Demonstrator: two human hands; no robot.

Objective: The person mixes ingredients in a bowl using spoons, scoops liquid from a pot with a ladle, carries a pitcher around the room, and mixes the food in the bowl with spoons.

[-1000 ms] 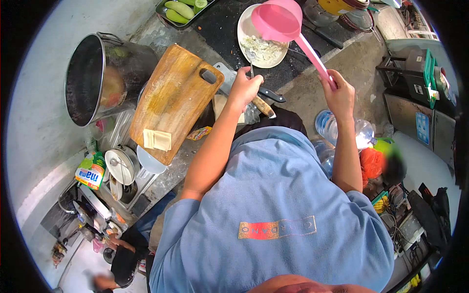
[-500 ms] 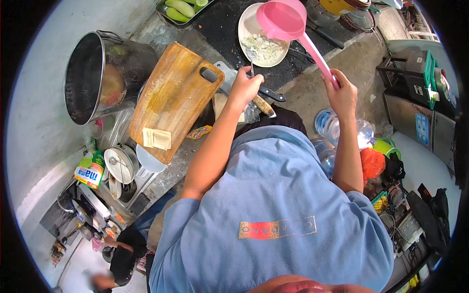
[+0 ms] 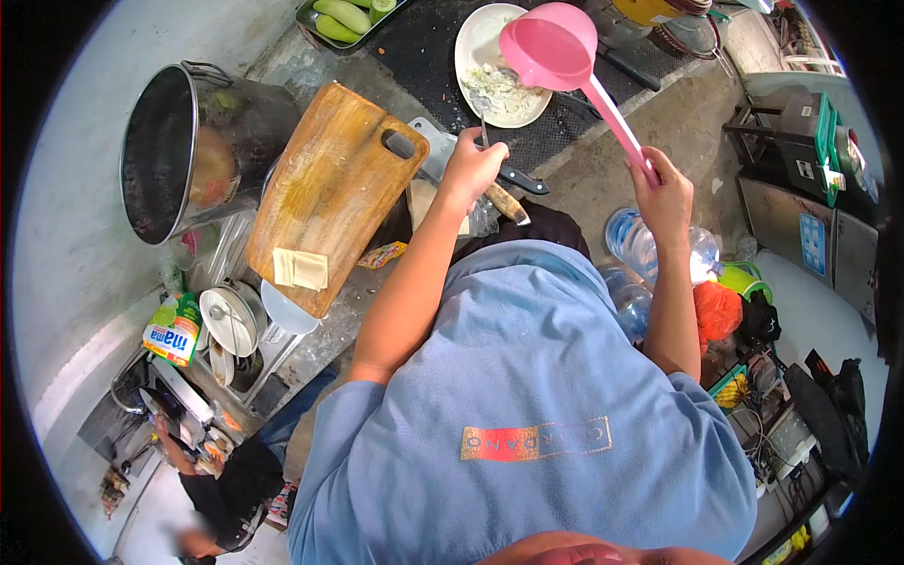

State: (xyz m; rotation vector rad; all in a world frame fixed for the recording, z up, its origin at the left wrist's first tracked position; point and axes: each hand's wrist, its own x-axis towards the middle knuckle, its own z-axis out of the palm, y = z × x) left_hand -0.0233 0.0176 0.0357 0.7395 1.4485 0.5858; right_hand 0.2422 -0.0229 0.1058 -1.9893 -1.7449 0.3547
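Note:
My left hand (image 3: 475,169) is closed around the handle of a metal spoon (image 3: 484,130), whose head reaches into a pale, lumpy mixture (image 3: 504,94) on a white plate (image 3: 479,42). In my right hand (image 3: 667,193) is the long handle of a pink plastic dipper (image 3: 548,52). Its bowl is held tilted above the plate's right side and hides part of it. Beside my left hand lie a black-handled knife (image 3: 523,180) and another knife with a worn handle (image 3: 507,204).
A wooden cutting board (image 3: 330,198) to the left carries pale flat rectangular pieces (image 3: 300,269). Behind it a large metal pot (image 3: 179,155) lies on its side. Green vegetables (image 3: 341,19) sit in a tray at the top. Water bottles (image 3: 636,240) stand lower right. Another person (image 3: 231,490) is at lower left.
The pink dipper has shifted slightly right and down, with my right hand moving along. My left hand has barely moved. The other person's arm now reaches further up toward the items there.

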